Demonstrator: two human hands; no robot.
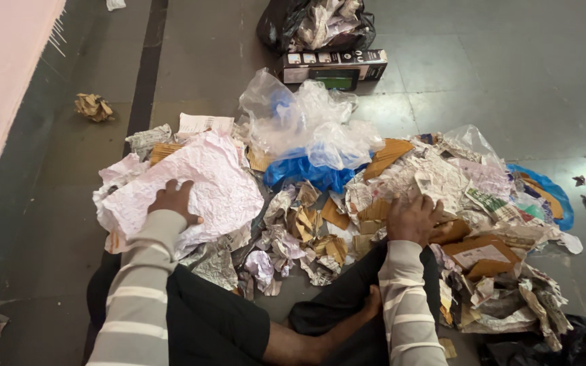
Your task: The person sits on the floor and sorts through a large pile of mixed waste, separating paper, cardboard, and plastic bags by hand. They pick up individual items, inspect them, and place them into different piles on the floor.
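Left hand (pixel 174 198): lying flat, fingers spread, pressing on the crumpled pink paper sheet (pixel 198 183); grip released.
Right hand (pixel 412 217): resting in the newspaper scraps (pixel 435 177), grip loosely curled, grasping nothing clear.
Pink sheet: lying left of the blue plastic bag (pixel 303 173).
Black box (pixel 334 66): sitting beyond the bag.

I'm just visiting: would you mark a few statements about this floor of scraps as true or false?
1. The left hand rests on a large crumpled pink paper sheet. True.
2. The right hand holds scissors. False: it lies on crumpled newspaper and cardboard scraps, with no tool.
3. Clear plastic bags lie over blue plastic. True.
4. The black bag at the top is empty. False: crumpled waste shows inside.
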